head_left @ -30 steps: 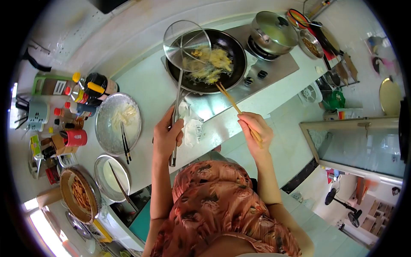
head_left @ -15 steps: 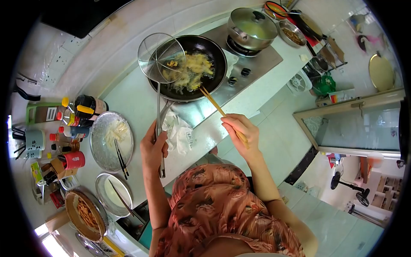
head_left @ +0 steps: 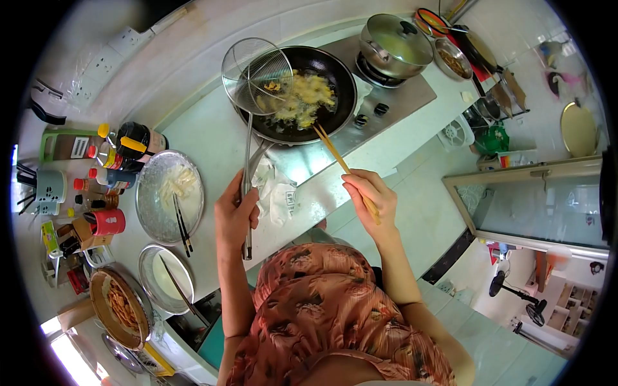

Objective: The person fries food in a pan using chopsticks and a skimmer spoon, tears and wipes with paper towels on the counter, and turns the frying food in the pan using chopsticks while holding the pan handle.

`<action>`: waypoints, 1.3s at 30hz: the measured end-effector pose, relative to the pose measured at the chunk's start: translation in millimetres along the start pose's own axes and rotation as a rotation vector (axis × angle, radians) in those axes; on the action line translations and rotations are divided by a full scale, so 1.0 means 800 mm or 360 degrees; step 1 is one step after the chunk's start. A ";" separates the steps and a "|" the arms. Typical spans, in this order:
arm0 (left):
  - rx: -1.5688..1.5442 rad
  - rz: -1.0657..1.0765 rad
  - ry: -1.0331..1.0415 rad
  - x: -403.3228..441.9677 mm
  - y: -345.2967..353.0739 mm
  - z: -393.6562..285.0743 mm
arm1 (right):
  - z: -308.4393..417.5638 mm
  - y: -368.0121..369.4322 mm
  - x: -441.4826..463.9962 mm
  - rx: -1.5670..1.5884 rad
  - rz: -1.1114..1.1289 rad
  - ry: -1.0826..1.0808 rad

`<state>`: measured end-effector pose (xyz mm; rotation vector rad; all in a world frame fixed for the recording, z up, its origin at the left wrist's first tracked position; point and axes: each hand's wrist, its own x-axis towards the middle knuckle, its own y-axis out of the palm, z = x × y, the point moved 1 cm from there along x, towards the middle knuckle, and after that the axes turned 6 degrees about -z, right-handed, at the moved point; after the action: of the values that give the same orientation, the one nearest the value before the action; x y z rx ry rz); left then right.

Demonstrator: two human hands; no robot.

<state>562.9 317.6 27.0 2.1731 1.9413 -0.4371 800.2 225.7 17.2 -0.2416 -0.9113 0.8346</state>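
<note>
My left hand (head_left: 235,209) is closed round the long metal handle of a wire skimmer (head_left: 248,67). The skimmer's mesh bowl is over the left part of a black frying pan (head_left: 344,83). Yellow battered pieces (head_left: 309,96) bubble in the oil there, a few seen through the mesh. With my right hand (head_left: 371,199) I grip a pair of wooden chopsticks (head_left: 333,149), their tips at the near edge of the frying food. The pan's handle (head_left: 259,153) points toward my left hand. Beneath it lies a crumpled white plastic bag (head_left: 275,193).
A lidded steel pot (head_left: 393,55) sits on the other burner, with a bowl of brown food (head_left: 452,59) beyond. Left on the counter are a metal tray (head_left: 149,222) of pale strips, a bowl of white batter (head_left: 154,283), a wicker basket (head_left: 96,289) and sauce bottles (head_left: 122,180).
The view has shifted slightly, so the stove and pan appear farther right and higher. Both hands keep their grips; the skimmer stays over the pan and the chopstick tips stay at the food.
</note>
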 end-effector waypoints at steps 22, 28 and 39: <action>-0.0223 0.0224 -0.0112 0.002 0.000 0.030 | 0.024 0.039 -0.072 0.0301 -0.0014 0.0071; -0.0431 0.0330 -0.0094 0.001 -0.004 0.049 | 0.007 0.062 -0.093 0.0317 -0.0080 -0.0016; -0.0853 0.0576 -0.0007 0.029 0.002 0.094 | -0.020 0.113 -0.120 0.0115 -0.0646 -0.0327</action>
<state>560.0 313.9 -51.5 2.0742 1.3973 0.1272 732.6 218.7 -97.0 0.0945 -1.0749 0.5190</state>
